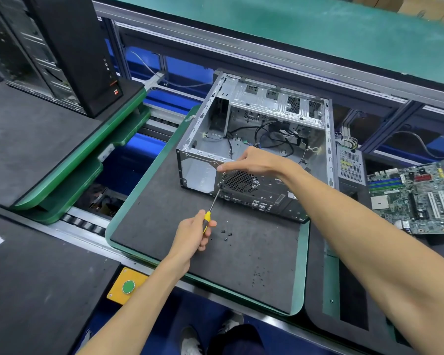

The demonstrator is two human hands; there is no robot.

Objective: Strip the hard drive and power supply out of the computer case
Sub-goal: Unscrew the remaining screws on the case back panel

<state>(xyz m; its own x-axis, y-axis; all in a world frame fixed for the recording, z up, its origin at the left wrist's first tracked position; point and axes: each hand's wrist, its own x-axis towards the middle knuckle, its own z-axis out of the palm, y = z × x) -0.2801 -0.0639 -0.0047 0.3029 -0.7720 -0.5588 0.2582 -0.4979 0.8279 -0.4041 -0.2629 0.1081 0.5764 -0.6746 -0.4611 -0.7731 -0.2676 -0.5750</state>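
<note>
An open grey computer case (280, 108) lies on its side on a black foam pallet (164, 206), with loose black cables inside. My left hand (194, 233) grips a yellow-handled screwdriver (210, 208) whose tip touches the case's rear panel beside the round fan grille (240, 181). My right hand (251, 161) rests on the case's top rear edge above the grille, thumb stretched along the edge. A grey power supply (350, 162) stands outside the case, just to its right. No hard drive can be made out.
Loose black screws (226, 233) lie on the pallet by my left hand. A green motherboard (415, 198) lies at the right. A black tower case (69, 52) stands at the back left. A green button on a yellow box (128, 286) sits at the conveyor's front edge.
</note>
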